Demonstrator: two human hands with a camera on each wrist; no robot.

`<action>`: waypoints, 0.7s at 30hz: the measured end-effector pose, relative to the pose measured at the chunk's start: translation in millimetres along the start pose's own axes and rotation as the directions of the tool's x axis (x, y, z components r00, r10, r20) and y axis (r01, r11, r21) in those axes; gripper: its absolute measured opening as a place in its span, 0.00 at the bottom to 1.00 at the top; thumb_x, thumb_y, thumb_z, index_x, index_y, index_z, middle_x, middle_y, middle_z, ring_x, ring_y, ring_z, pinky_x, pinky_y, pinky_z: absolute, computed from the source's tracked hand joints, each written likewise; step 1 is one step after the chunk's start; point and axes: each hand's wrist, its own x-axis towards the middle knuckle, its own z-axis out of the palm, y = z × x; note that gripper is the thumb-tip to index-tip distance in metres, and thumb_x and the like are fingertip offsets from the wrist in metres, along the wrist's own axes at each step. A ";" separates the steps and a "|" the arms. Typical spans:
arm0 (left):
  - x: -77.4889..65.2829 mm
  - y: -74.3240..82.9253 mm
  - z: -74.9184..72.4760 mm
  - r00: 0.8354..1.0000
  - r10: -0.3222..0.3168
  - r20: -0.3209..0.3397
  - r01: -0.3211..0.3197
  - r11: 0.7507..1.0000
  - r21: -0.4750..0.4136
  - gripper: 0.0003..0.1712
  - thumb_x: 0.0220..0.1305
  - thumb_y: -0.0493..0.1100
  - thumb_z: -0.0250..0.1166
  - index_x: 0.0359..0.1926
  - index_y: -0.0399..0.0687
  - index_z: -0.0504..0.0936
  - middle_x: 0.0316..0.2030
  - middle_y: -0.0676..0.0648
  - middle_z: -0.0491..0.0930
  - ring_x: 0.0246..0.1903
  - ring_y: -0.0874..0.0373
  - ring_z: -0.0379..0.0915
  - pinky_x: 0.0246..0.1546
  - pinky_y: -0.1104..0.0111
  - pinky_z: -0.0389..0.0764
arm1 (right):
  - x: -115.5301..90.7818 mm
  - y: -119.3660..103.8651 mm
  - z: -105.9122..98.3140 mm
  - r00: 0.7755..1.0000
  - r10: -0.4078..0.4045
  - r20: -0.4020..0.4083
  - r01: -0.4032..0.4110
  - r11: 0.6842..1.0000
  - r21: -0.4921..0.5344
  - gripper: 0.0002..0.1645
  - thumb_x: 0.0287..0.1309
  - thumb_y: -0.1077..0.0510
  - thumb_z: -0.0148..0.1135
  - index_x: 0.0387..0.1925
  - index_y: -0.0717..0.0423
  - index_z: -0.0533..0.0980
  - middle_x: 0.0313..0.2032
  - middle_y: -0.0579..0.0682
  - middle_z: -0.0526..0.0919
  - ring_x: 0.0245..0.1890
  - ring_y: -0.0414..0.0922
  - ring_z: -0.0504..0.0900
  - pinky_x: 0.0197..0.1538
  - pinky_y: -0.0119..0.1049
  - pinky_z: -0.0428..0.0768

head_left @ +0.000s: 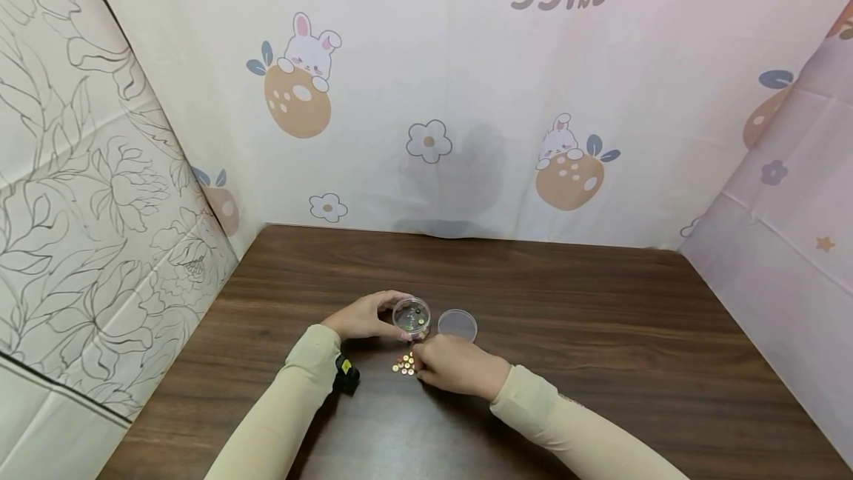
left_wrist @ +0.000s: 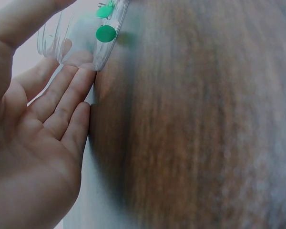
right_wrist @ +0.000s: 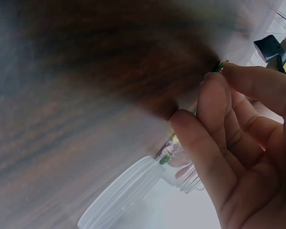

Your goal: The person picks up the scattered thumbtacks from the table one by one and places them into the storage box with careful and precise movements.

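My left hand holds a small clear plastic jar upright on the table, thumb on the near side and fingers round the far side. Inside the jar lie a few thumbtacks, and green heads show through its wall in the left wrist view. Just right of it, my right hand is low over the table beside a small cluster of gold thumbtacks. Thumb and forefinger pinch a green-edged thumbtack, mostly hidden by the fingertips.
A clear round lid lies on the dark wood table, right of the jar and behind my right hand. On my left wrist sits a black camera. Printed cloth hangs along the table's back edge and at both sides.
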 end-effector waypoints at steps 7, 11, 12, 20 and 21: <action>4.1 -11.6 1.3 0.999 -0.029 -0.014 0.029 0.999 0.029 0.41 0.47 0.47 0.74 0.63 0.50 0.68 0.55 0.45 0.75 0.55 0.54 0.67 0.58 0.50 0.66 | 2.0 4.0 1.1 1.000 -0.019 0.007 0.018 1.000 0.021 0.07 0.52 0.56 0.66 0.23 0.45 0.76 0.21 0.34 0.76 0.20 0.25 0.66 0.23 0.20 0.70; 10.7 -30.5 1.6 0.999 -0.046 -0.029 0.048 0.997 0.061 0.41 0.44 0.55 0.75 0.61 0.61 0.69 0.53 0.54 0.75 0.52 0.64 0.68 0.57 0.55 0.68 | 3.4 4.9 -0.1 1.000 -0.031 0.004 0.030 0.999 0.031 0.08 0.53 0.57 0.66 0.23 0.45 0.75 0.21 0.34 0.75 0.20 0.25 0.66 0.23 0.20 0.69; 12.0 -33.8 1.3 0.998 -0.049 -0.028 0.051 0.996 0.067 0.42 0.43 0.56 0.75 0.60 0.63 0.69 0.52 0.56 0.76 0.51 0.65 0.68 0.57 0.56 0.68 | 3.7 4.9 -0.7 0.999 -0.033 0.004 0.033 0.999 0.034 0.08 0.53 0.56 0.66 0.23 0.46 0.75 0.20 0.34 0.75 0.19 0.25 0.66 0.23 0.20 0.69; 11.5 -33.5 0.3 1.000 -0.014 -0.008 0.015 0.998 0.053 0.41 0.45 0.53 0.75 0.62 0.59 0.68 0.53 0.53 0.75 0.52 0.63 0.68 0.57 0.55 0.68 | 6.7 8.7 -5.3 0.999 -0.041 -0.015 0.043 0.994 0.105 0.07 0.54 0.61 0.62 0.24 0.47 0.75 0.22 0.35 0.76 0.20 0.26 0.68 0.23 0.20 0.70; 11.5 -33.3 0.2 1.000 -0.010 -0.006 0.010 0.999 0.053 0.41 0.46 0.53 0.74 0.62 0.58 0.68 0.54 0.53 0.75 0.53 0.63 0.68 0.58 0.54 0.68 | 7.3 9.6 -6.4 0.999 -0.040 -0.026 0.043 0.992 0.118 0.07 0.55 0.61 0.62 0.24 0.48 0.76 0.22 0.35 0.76 0.20 0.26 0.68 0.23 0.20 0.69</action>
